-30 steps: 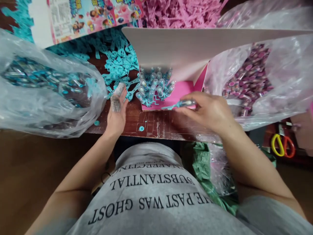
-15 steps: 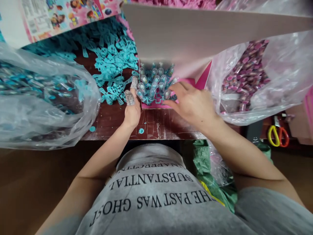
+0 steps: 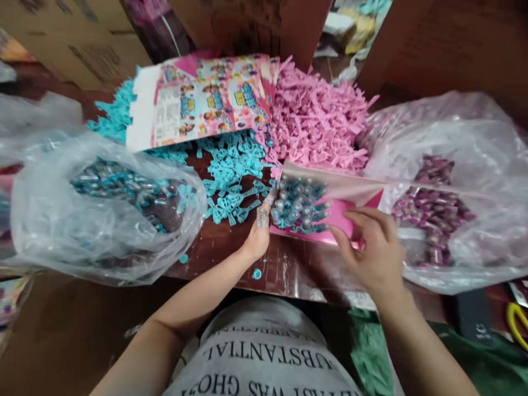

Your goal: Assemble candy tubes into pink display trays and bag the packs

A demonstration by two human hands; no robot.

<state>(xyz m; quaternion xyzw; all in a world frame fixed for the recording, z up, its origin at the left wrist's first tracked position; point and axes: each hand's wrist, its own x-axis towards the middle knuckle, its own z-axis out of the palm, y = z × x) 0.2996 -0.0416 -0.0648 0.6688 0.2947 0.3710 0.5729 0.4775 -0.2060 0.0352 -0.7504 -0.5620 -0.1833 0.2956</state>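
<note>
So both hands were at the pink box [image 3: 342,217] in the middle of the tabletop [image 3: 289,269], one on each side of it. The left hand [image 3: 259,234] sat at the box's left edge, its taped fingertips [image 3: 263,215] touching the cluster of little teal bottles [image 3: 299,204] packed into the left half. The right hand [image 3: 377,247] was over the bare pink right half, fingers spread and loose, not clamped on anything I could see. The two hands were apart with the bottles between them.

Room was tight. A clear bag of teal bottles [image 3: 111,203] bulged in from the left, and a clear bag of purple bottles [image 3: 433,209] pressed right up against the box's right side. Behind the box was a heap of pink plastic pieces [image 3: 317,121], with loose teal plastic pieces [image 3: 231,176] just left of that and a printed cardboard sheet [image 3: 206,99] lying on top at the back. The only bare strip was the dark near edge of the tabletop, in front of the box, with a small teal cap [image 3: 257,273] on it.
</note>
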